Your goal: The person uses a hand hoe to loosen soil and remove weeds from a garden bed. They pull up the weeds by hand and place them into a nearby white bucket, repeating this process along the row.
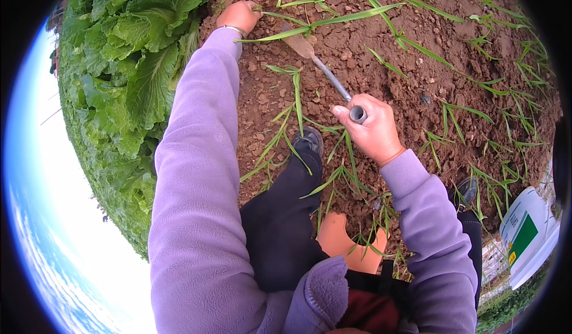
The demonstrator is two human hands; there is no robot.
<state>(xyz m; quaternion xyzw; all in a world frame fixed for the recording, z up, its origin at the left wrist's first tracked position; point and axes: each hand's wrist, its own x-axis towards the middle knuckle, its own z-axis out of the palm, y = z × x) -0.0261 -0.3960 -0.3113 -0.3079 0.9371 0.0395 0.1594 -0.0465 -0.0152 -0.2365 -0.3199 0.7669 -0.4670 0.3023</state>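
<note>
My right hand (374, 130) is wrapped round the hollow metal handle of a hand trowel (331, 77). Its narrow, soil-coloured blade points away from me and meets the ground beside a long-leaved green plant (307, 27). At the far left, my left hand (239, 17) is low over the soil with its fingers pinched together. A bit of green shows at those fingertips, and one of the plant's leaves reaches up to them; what exactly they hold is too small to tell.
Big leafy greens (134, 54) crowd the left side. Rows of thin-leaved seedlings (456, 111) grow across the brown soil (357, 42). My dark shoe (310, 140) stands among them. An orange piece (342, 239) lies between my legs, and a white container (527, 233) sits at the right.
</note>
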